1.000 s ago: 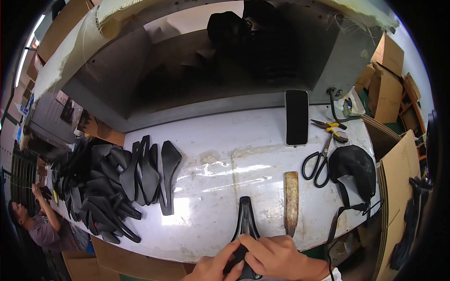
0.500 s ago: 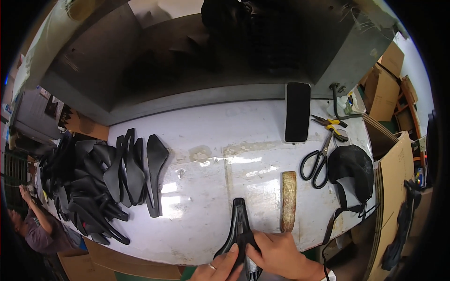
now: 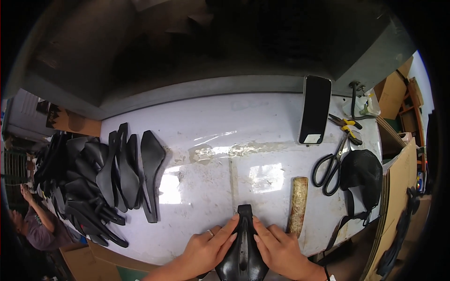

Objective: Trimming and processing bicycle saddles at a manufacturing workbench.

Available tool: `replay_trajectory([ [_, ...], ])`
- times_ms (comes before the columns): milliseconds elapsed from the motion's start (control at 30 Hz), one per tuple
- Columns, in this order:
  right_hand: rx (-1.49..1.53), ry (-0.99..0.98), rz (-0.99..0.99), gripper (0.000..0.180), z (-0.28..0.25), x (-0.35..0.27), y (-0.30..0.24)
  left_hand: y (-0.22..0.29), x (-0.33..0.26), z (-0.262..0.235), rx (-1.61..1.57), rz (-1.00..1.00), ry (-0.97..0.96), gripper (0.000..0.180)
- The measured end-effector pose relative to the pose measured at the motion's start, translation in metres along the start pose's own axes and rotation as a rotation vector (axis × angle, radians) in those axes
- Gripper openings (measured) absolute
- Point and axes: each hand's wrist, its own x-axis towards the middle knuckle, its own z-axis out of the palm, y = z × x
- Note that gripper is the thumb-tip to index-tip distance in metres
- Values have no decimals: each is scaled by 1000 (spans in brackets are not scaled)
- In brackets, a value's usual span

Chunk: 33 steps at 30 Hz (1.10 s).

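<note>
A black bicycle saddle [image 3: 243,255] lies at the table's near edge, its narrow nose pointing away from me and its wide end running out at the bottom of the picture. On its left side, my left hand [image 3: 206,249], with a ring on one finger, presses its fingers along the nose. My right hand [image 3: 281,250] grips the opposite side, fingertips close to the tip. Just right of that hand lies a worn, tape-wrapped bar [image 3: 298,206]. Black saddle-shaped pieces [image 3: 152,173] lie at the left, several of them side by side.
A heap of similar black pieces [image 3: 79,182] covers the table's left end. A phone [image 3: 315,110] leans by the grey frame. Yellow-handled pliers [image 3: 347,124], black scissors [image 3: 330,171] and a black mesh item [image 3: 361,173] lie right. Cardboard [image 3: 398,187] flanks the table; a person [image 3: 40,225] sits far left.
The saddle has been turned so its dark, smooth top faces up. Both hands have moved forward to either side of its nose. My view has shifted slightly.
</note>
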Motion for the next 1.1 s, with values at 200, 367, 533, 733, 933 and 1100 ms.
replay_trajectory([
  [200,85,-90,114,38,-12,10,-5,-21,-1,9,-1,32,15,49],
  [367,140,-147,98,45,-19,12,-3,-10,2,-1,-29,12,-15,50],
  [533,251,-194,131,45,-18,11,-5,-11,-7,1,-48,-63,-80,51],
  [733,266,-104,112,53,-1,2,-11,-9,-17,15,-186,-43,51,46],
  [933,44,-148,57,67,6,-1,-22,-1,-19,22,56,-15,64,46],
  [1100,-95,-191,-15,69,0,2,-26,3,-12,26,233,106,203,46],
])
